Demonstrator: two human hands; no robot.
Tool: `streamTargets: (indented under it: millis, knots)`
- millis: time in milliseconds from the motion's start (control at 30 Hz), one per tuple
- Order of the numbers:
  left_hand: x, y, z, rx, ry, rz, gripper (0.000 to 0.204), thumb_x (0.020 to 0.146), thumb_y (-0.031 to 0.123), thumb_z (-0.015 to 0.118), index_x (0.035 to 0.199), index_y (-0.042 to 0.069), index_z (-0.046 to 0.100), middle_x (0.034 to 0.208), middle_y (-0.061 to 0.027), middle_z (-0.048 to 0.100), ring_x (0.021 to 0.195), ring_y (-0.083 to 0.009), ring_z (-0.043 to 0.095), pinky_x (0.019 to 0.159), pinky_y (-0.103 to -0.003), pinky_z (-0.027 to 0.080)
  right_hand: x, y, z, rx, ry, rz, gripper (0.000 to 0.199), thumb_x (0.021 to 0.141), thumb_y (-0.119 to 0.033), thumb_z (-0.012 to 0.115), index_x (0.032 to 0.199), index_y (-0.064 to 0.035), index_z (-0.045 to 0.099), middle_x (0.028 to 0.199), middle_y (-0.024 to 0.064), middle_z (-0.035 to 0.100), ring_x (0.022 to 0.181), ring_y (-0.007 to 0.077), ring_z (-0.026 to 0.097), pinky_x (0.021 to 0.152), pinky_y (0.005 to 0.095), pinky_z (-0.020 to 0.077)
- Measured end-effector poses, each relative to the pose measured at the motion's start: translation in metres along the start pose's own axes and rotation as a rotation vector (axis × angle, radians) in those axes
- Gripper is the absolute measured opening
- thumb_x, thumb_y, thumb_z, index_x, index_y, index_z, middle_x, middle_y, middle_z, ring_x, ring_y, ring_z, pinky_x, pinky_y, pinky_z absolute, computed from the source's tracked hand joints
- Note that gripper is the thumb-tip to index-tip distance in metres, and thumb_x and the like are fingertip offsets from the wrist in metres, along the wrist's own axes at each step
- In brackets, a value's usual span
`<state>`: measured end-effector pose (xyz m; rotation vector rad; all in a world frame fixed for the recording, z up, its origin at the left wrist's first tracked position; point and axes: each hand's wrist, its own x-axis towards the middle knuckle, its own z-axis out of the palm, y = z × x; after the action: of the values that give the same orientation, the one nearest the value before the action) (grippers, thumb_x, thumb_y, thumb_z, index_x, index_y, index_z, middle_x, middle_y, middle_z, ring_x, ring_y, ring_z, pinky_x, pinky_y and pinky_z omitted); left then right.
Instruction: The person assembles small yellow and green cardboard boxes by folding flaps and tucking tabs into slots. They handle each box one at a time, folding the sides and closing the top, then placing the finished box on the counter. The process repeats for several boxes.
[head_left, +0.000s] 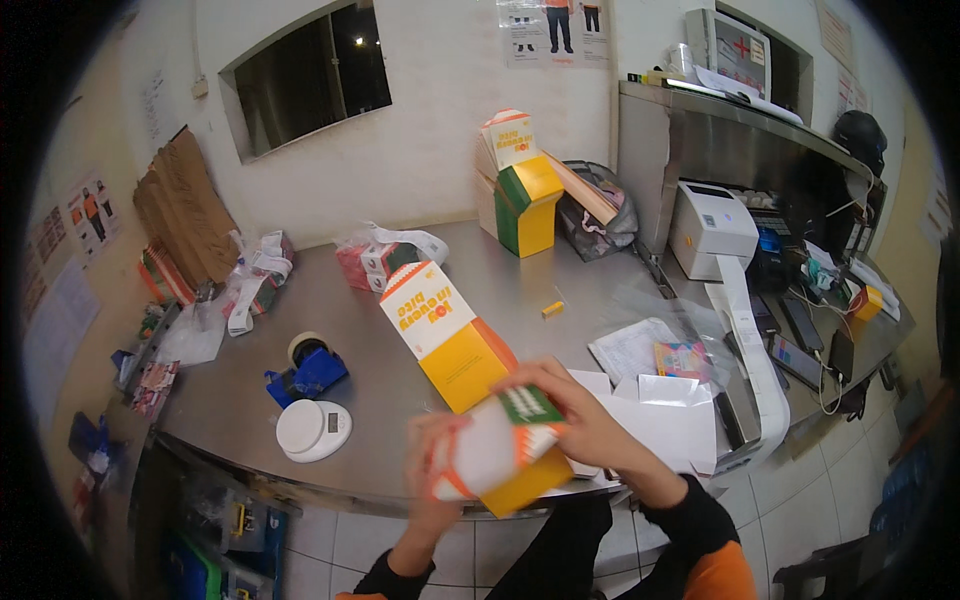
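Both arms enter from the lower edge. The bare left hand [432, 470] has no glove and no ring that can be made out; its fingers are blurred. Left forearm bare down to a black long sleeve cuff [395, 578] near the frame bottom. The bare right hand [585, 425] is likewise ungloved. Right wrist covered by a black knit cuff [690, 515], which gives way to an orange sleeve panel [715, 575]. Dark trousers [560, 550] show between the arms.

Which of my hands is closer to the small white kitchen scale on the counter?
Left. The left hand is just right of the white scale; the right hand is farther right, across the carton both hold.
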<state>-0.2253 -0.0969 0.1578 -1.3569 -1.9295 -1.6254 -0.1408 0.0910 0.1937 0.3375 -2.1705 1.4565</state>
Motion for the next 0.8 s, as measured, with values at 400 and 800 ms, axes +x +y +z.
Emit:
streamTargets:
  millis: [400, 800]
  knots:
    - [0.095, -0.129, 0.009, -0.046, 0.097, -0.579, 0.039, 0.077, 0.022, 0.074, 0.104, -0.002, 0.061, 0.092, -0.0092, 0.068, 0.079, -0.0113, 0.063, 0.068, -0.024, 0.049, 0.139, 0.125, -0.002, -0.016, -0.119, 0.389, 0.052, 0.088, -0.031, 0.060, 0.129, -0.0030, 0.042, 0.117, 0.0168, 0.054, 0.105, 0.0238, 0.055, 0.090, 0.0333, 0.0439]
    - [0.073, -0.139, 0.021, -0.160, 0.077, -0.416, 0.051, 0.080, 0.019, 0.071, 0.122, 0.002, 0.046, 0.106, -0.0107, 0.063, 0.094, -0.0146, 0.059, 0.082, -0.029, 0.042, 0.111, 0.125, -0.014, 0.171, -0.200, 0.360, 0.041, 0.094, -0.026, 0.052, 0.128, -0.0072, 0.040, 0.115, 0.0095, 0.054, 0.106, 0.0160, 0.052, 0.091, 0.0296, 0.0424]
